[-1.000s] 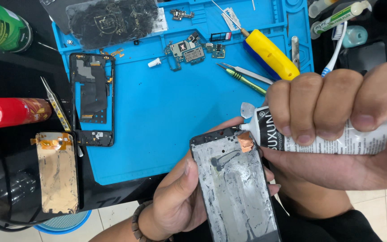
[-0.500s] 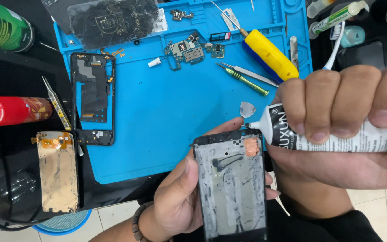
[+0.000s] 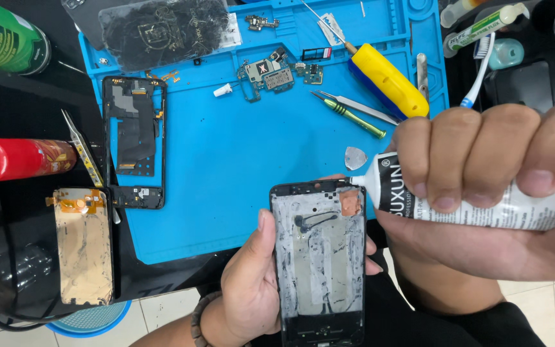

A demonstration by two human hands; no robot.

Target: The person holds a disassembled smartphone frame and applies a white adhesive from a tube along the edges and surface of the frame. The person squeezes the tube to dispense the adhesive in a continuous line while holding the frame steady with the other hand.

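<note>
Left hand [image 3: 252, 289] cradles the phone frame [image 3: 319, 257] from below, thumb on its left edge, fingers wrapped under the right; frame sits at the near edge of the surface, off the mat. Right hand [image 3: 483, 186] is clamped on the glue tube [image 3: 483, 199], nozzle touching the frame's top right corner by the copper patch [image 3: 351, 202].

My read: laying adhesive along the rim. Keep squeeze light and steady, nozzle on the ledge only, frame level, bead thin and unbroken, none on the inner plate.

Farther: blue mat [image 3: 239, 173] with pick [image 3: 355, 157], tweezers [image 3: 361, 108], yellow screwdriver [image 3: 387, 80], boards [image 3: 268, 74]. Mid frame [image 3: 133, 141] and screen [image 3: 83, 254] lie left.
</note>
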